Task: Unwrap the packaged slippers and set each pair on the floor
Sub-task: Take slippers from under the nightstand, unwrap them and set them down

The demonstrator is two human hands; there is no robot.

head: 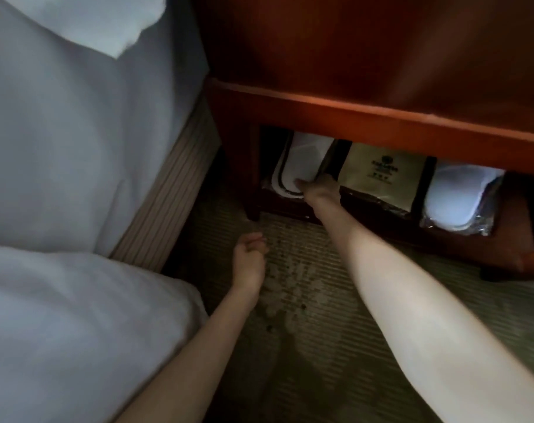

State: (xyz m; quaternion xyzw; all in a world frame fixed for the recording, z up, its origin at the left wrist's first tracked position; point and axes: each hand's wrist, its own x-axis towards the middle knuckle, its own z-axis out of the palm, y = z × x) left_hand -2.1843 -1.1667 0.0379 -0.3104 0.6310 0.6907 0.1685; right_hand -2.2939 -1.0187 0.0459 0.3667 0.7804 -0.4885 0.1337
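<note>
Two clear plastic packs of white slippers lie on the low shelf of a red-brown nightstand (381, 117). The left pack (296, 160) has a dark trim line; my right hand (319, 189) reaches in and pinches its near end. The right pack (455, 199) lies apart at the shelf's right end, its wrapper crinkled. My left hand (249, 257) hovers over the carpet below the shelf, fingers loosely curled, holding nothing.
A tan printed paper bag (381, 178) lies on the shelf between the two packs. A bed with white linen (61, 148) and a striped base fills the left side. Patterned greenish carpet (320, 346) lies between bed and nightstand.
</note>
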